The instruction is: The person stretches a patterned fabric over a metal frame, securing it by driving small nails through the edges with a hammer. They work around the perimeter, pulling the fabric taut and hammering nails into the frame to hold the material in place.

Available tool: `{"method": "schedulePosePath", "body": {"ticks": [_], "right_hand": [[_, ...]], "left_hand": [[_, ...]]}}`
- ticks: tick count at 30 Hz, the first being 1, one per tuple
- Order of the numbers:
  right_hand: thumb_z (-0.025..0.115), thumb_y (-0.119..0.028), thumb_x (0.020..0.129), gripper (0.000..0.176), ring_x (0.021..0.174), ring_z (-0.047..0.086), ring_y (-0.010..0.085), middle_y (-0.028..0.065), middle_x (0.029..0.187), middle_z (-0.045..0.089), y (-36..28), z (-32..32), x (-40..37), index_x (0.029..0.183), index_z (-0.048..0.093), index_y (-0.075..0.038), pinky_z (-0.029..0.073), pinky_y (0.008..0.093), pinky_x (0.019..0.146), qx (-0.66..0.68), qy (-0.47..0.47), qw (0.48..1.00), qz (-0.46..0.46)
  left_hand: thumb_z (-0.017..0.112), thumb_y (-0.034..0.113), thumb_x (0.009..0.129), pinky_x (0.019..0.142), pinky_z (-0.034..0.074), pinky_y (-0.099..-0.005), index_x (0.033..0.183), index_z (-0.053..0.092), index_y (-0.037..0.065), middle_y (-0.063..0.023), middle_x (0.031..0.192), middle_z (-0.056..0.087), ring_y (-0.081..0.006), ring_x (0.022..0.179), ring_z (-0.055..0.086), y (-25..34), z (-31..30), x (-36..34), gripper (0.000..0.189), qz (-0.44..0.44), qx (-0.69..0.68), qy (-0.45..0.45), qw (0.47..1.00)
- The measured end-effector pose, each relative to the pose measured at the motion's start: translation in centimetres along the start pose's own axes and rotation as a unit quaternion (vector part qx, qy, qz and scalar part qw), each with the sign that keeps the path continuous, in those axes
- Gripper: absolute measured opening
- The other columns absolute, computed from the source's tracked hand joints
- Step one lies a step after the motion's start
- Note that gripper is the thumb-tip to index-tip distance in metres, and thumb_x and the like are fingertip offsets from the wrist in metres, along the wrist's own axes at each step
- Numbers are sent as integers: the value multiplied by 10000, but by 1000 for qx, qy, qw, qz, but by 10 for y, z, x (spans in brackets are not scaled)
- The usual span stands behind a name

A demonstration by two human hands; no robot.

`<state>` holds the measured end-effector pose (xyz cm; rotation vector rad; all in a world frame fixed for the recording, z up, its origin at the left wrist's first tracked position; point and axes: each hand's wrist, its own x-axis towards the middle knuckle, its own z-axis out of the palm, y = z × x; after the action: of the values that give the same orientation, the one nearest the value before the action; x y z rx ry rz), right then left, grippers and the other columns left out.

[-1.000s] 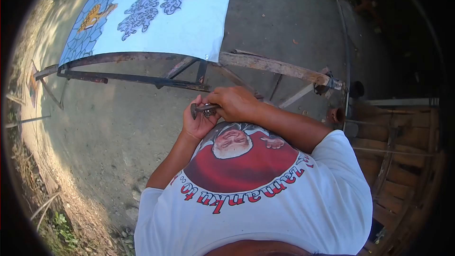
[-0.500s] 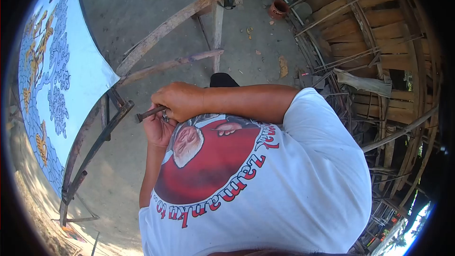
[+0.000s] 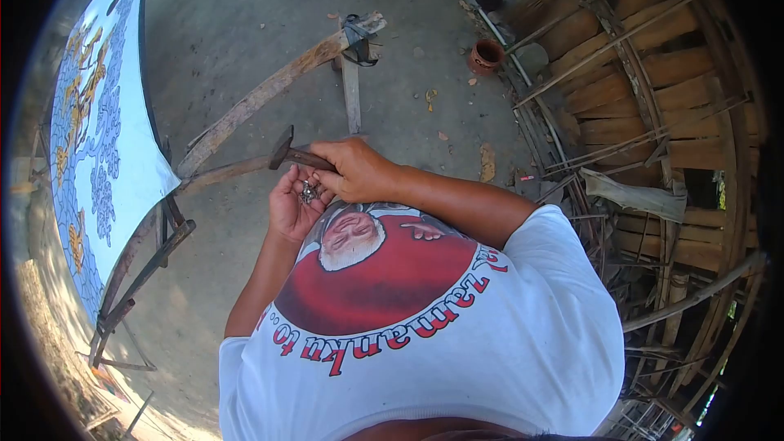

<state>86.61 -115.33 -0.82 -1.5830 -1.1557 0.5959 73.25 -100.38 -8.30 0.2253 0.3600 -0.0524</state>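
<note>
Hammer (image 3: 306,157): gripped in right hand (image 3: 358,170), now swung to the far side of cupped left hand (image 3: 291,212), leaving small metal pieces (image 3: 308,193) held there more exposed to right fingers.

Garment: white T-shirt (image 3: 465,376), short sleeves (image 3: 539,245). Chest carries a large, mainly red print (image 3: 351,298), bordered by curved, dark-outlined red lettering (image 3: 398,339) including "zamanku to".
</note>
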Motion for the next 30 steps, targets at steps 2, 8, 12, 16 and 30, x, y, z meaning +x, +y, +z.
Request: {"method": "schedulePosePath", "body": {"ticks": [2,8,12,16,30], "right_hand": [[658,-23,862,88,761,685,214,143,814,683,15,-53,-18,944,647,6,505,334,659,6,24,999,34],[736,-70,874,112,613,577,55,-20,730,626,43,-194,-84,955,677,-22,434,238,543,44,123,979,154],[728,-52,878,98,510,502,37,-25,678,599,63,-246,-107,965,686,-31,383,222,458,149,157,948,232],[703,-31,879,95,503,487,27,-39,672,594,81,-274,-106,973,709,-22,358,219,443,198,209,927,240],[666,-33,893,89,478,476,57,-13,661,579,242,-447,20,979,691,-30,356,255,427,66,218,929,293]], "left_hand": [[425,300,1042,967,544,-459,1124,628,-36,-189,1121,690,-311,1102,660,-32,19,37,401,24,-17,0,1000],[448,358,1036,803,602,-416,979,645,-8,-176,979,707,-310,894,700,-98,88,129,419,-16,40,92,995],[466,355,1033,576,503,-295,895,611,67,-94,812,646,-216,690,608,-122,118,167,352,-39,44,121,991],[490,398,1032,456,320,-239,841,560,112,-7,673,474,-123,573,425,-123,138,202,351,-67,37,99,992],[507,175,976,469,332,-244,1132,574,41,-4,707,528,-102,565,420,-46,189,399,217,-37,152,25,987]]}}
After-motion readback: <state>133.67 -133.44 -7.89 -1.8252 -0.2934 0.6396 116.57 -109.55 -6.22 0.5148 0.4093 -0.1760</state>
